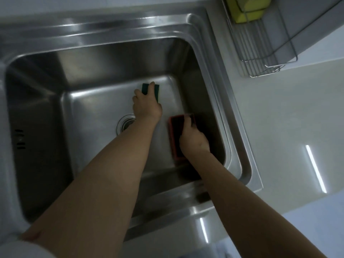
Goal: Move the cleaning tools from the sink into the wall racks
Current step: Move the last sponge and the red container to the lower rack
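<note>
Both my arms reach down into the steel sink [208, 58]. My left hand [147, 105] grips a dark green scouring sponge [157, 89] lying on the sink floor near the back; fingers wrap over its far edge. My right hand [192, 138] closes on a red-rimmed dark scrubbing pad [174, 131] standing against the sink's right wall. A wire wall rack [260, 51] hangs at the upper right above the counter, with a yellow-green sponge [247, 10] in its far end.
The drain [126, 125] lies in the sink floor just left of my left forearm. A pale countertop [288, 112] stretches right of the sink. Overflow slots [19, 139] mark the sink's left wall.
</note>
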The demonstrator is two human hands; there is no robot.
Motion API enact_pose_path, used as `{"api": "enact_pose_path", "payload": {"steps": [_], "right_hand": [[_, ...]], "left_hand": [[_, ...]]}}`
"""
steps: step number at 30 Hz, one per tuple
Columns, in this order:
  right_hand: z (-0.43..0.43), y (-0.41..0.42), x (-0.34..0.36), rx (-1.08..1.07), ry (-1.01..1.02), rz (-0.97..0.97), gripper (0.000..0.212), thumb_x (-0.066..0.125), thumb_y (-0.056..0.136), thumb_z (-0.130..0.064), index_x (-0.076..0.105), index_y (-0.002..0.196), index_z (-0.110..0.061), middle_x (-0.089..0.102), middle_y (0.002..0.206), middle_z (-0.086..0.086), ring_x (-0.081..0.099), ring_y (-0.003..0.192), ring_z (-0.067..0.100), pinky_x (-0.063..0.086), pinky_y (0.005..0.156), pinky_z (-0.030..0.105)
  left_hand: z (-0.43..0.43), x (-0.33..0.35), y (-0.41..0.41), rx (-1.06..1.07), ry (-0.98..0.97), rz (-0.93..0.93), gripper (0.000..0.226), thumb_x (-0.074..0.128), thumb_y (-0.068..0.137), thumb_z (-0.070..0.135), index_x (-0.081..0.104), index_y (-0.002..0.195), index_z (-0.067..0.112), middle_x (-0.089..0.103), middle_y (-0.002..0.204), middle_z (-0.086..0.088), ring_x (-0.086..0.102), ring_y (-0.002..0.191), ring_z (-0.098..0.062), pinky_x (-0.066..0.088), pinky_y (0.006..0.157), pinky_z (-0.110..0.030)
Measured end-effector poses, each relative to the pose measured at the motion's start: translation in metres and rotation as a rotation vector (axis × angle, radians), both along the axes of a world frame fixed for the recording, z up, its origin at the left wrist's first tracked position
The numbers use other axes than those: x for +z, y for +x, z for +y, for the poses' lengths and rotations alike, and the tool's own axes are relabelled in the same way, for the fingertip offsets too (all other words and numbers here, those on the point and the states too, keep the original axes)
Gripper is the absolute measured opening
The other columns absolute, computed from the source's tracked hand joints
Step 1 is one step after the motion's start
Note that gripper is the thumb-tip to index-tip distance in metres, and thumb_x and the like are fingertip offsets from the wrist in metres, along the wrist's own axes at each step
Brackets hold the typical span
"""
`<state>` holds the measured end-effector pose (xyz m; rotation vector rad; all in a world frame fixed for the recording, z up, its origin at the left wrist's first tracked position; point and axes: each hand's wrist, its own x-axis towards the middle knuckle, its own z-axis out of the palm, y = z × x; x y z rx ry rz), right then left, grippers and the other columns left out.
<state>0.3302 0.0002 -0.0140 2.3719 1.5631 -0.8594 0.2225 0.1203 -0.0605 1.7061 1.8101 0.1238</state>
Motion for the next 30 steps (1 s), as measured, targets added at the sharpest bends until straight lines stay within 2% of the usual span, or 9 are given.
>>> {"api": "enact_pose_path", "payload": {"steps": [5, 8, 11, 14, 19, 22, 25, 30], "right_hand": [[0.007, 0.014, 0.042, 0.051, 0.148, 0.069, 0.058, 0.049, 0.097, -0.019, 0.025, 0.149, -0.015, 0.05, 0.136, 0.018, 0.062, 0.107, 0.038, 0.053, 0.085, 0.046], [0.013, 0.023, 0.075, 0.046, 0.311, 0.13, 0.05, 0.05, 0.096, -0.023, 0.035, 0.144, -0.02, 0.057, 0.13, 0.012, 0.063, 0.104, 0.036, 0.053, 0.081, 0.043], [0.022, 0.034, 0.107, 0.043, 0.466, 0.178, 0.046, 0.052, 0.095, -0.024, 0.041, 0.139, -0.022, 0.063, 0.123, 0.008, 0.064, 0.104, 0.032, 0.051, 0.081, 0.038], [0.036, 0.052, 0.14, -0.01, 0.587, 0.206, 0.045, 0.054, 0.093, -0.023, 0.044, 0.137, -0.02, 0.066, 0.121, 0.008, 0.064, 0.105, 0.033, 0.051, 0.086, 0.04], [0.061, 0.098, 0.184, -0.128, 0.795, 0.177, 0.051, 0.051, 0.093, -0.022, 0.04, 0.143, -0.025, 0.065, 0.122, 0.008, 0.064, 0.104, 0.033, 0.052, 0.084, 0.043], [0.076, 0.128, 0.199, -0.151, 0.879, 0.093, 0.06, 0.048, 0.094, -0.021, 0.03, 0.151, -0.027, 0.054, 0.138, 0.009, 0.059, 0.113, 0.036, 0.048, 0.09, 0.045], [0.087, 0.156, 0.203, -0.117, 0.92, 0.007, 0.062, 0.045, 0.096, -0.02, 0.024, 0.153, -0.027, 0.039, 0.153, 0.005, 0.056, 0.118, 0.039, 0.047, 0.092, 0.048], [0.096, 0.189, 0.188, -0.064, 0.857, -0.085, 0.062, 0.045, 0.096, -0.021, 0.023, 0.153, -0.029, 0.041, 0.151, 0.006, 0.059, 0.111, 0.043, 0.05, 0.086, 0.053]], "left_hand": [[-0.015, 0.039, -0.006, 0.026, 0.07, -0.078, 0.069, 0.061, 0.091, 0.027, 0.026, 0.15, 0.034, 0.034, 0.135, -0.021, 0.042, 0.121, -0.04, 0.047, 0.097, -0.048], [-0.021, 0.061, -0.011, 0.068, 0.107, -0.093, 0.07, 0.061, 0.091, 0.029, 0.025, 0.151, 0.036, 0.034, 0.136, -0.019, 0.042, 0.121, -0.038, 0.047, 0.097, -0.047], [-0.023, 0.079, -0.012, 0.113, 0.153, -0.094, 0.071, 0.062, 0.091, 0.031, 0.025, 0.151, 0.037, 0.035, 0.136, -0.019, 0.042, 0.122, -0.038, 0.046, 0.099, -0.046], [-0.023, 0.096, -0.004, 0.14, 0.202, -0.119, 0.072, 0.064, 0.09, 0.031, 0.026, 0.151, 0.037, 0.036, 0.135, -0.019, 0.043, 0.122, -0.037, 0.047, 0.1, -0.046], [-0.02, 0.118, 0.029, 0.136, 0.251, -0.178, 0.074, 0.065, 0.088, 0.038, 0.026, 0.151, 0.037, 0.037, 0.131, -0.019, 0.05, 0.114, -0.038, 0.049, 0.098, -0.05], [-0.019, 0.125, 0.051, 0.122, 0.252, -0.195, 0.074, 0.064, 0.089, 0.039, 0.024, 0.151, 0.037, 0.037, 0.13, -0.019, 0.05, 0.113, -0.038, 0.05, 0.096, -0.051], [-0.016, 0.13, 0.072, 0.106, 0.268, -0.204, 0.073, 0.064, 0.089, 0.038, 0.025, 0.15, 0.038, 0.037, 0.129, -0.018, 0.05, 0.113, -0.038, 0.05, 0.096, -0.051], [-0.006, 0.133, 0.093, 0.093, 0.328, -0.218, 0.072, 0.067, 0.089, 0.034, 0.029, 0.15, 0.034, 0.04, 0.124, -0.018, 0.05, 0.112, -0.036, 0.05, 0.097, -0.048]]}}
